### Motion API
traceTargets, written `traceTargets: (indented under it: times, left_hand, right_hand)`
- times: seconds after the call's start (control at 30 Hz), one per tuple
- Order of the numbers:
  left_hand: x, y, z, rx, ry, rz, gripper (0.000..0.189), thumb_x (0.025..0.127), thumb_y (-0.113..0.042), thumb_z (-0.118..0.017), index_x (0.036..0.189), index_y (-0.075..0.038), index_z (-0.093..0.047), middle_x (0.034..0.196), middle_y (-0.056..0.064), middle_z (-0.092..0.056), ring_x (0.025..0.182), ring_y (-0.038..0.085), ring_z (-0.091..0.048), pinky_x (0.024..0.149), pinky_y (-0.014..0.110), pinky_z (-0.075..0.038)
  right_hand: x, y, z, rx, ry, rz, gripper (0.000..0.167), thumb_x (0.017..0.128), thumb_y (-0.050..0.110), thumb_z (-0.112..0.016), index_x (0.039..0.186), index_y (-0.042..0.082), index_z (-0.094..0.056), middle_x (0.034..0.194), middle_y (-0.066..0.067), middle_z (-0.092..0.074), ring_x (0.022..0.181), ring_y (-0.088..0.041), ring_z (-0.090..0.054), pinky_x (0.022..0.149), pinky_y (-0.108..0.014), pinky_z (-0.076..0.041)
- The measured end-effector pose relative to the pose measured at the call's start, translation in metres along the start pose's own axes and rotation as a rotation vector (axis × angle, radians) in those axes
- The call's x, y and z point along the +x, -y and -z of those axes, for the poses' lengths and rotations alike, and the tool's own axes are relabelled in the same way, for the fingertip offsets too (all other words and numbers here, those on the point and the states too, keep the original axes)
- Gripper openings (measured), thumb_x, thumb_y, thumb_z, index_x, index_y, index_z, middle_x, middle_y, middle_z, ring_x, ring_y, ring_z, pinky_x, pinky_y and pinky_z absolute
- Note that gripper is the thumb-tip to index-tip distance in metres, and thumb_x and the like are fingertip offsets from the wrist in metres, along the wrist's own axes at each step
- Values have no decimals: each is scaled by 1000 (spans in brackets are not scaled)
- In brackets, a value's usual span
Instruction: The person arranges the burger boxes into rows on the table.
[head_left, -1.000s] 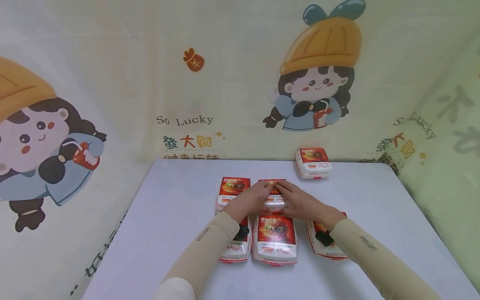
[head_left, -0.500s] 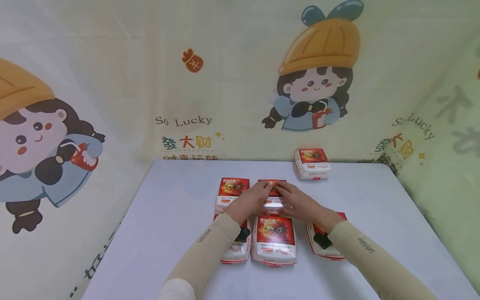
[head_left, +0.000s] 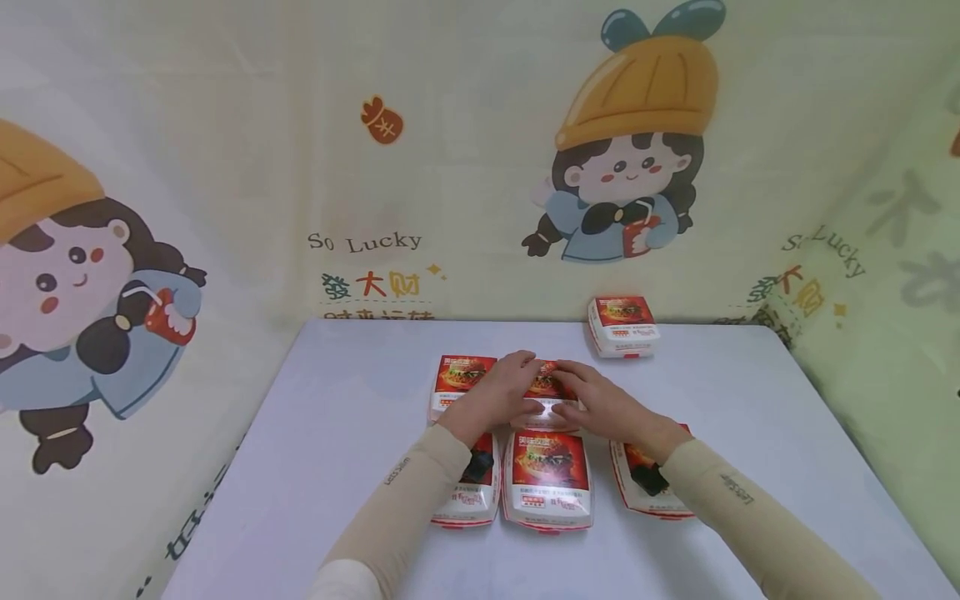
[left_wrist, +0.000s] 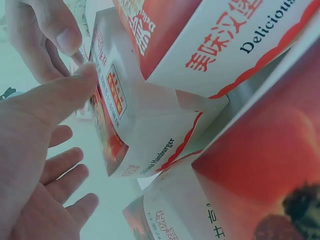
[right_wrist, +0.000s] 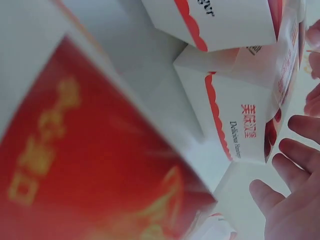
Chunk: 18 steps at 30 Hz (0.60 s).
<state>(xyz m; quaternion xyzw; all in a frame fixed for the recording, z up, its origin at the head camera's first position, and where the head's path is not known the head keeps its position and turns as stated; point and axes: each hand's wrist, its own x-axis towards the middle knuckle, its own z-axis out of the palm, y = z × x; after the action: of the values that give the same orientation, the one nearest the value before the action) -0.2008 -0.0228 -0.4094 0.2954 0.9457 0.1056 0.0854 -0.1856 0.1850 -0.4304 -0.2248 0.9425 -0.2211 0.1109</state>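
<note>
Over the middle box of the back row, a red-and-white hamburger box, both hands meet from either side. My left hand has loosely bent, spread fingers at the box's left. In the left wrist view, its thumb touches or nearly touches the box's printed top, and the other fingers hang free. My right hand reaches in from the right. In the right wrist view, its fingers are parted and stand slightly off the box. Neither hand grips it. The hands hide part of its lid.
Another hamburger box adjoins on the left. In front sit a middle box, a left box partly under the left sleeve, and a right box under the right wrist. One box stands at the table's back edge.
My left hand has lifted slightly and its fingers have moved off the box lid. The gap between the thumbs shows more of the lid. The boxes keep their places.
</note>
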Motion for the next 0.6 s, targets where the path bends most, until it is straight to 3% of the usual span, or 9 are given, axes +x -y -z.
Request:
traceTargets:
  times: [0.43,0.6]
  left_hand:
    - [3,0,2,106,-65,21,77,90,-49,-69,150,-12,-39,153,7,-42,145,22,-35,123,44,-26]
    - [9,-2,3,91,-71,37,79,89,-49,-69,152,-13,-37,155,7,-40,147,22,-32,124,43,-25]
  right_hand:
    - [-6,-14,9,-94,-68,-59,70,93,47,-64,149,11,-43,159,-16,-31,145,-41,-33,111,-61,-39]
    - [-9,-20,14,-106,-101,-94,69,93,46,-65,148,11,-43,160,-16,-30,146,-41,-31,111,-63,-37]
